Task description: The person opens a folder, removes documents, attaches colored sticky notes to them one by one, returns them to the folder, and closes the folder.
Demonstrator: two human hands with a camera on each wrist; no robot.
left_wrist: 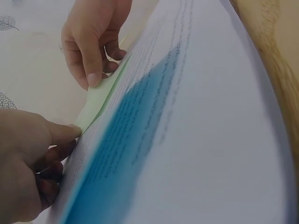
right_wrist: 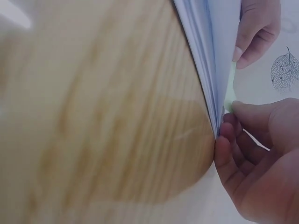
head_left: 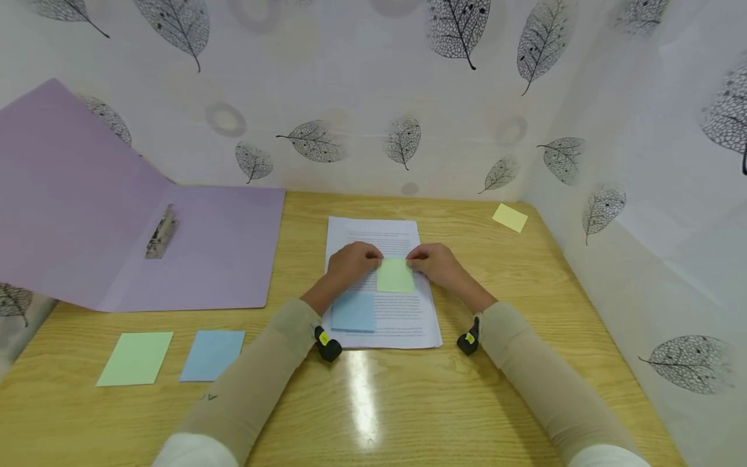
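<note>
A pale green sticky note [head_left: 395,276] lies over the printed pages of a paper stack [head_left: 403,324]. The left hand [head_left: 353,261] pinches its upper left corner, and the right hand [head_left: 436,263] pinches its upper right corner. Below and to the left, a blue sticky note [head_left: 353,312] lies on the same page. In the left wrist view the green note [left_wrist: 100,99] spans between the left hand [left_wrist: 28,163] and the right hand [left_wrist: 93,37]. From the right wrist, the right hand's [right_wrist: 268,158] thumb is on the note's edge, with other fingers beside the stack's side.
An opened purple folder [head_left: 222,253] with a metal clip [head_left: 162,233] lies at the left. In front of it are a green note [head_left: 135,359] and a blue note [head_left: 213,355]. A yellow note [head_left: 510,217] lies at the back right of the wooden table [head_left: 420,415]. Leaf-patterned cloth surrounds the back.
</note>
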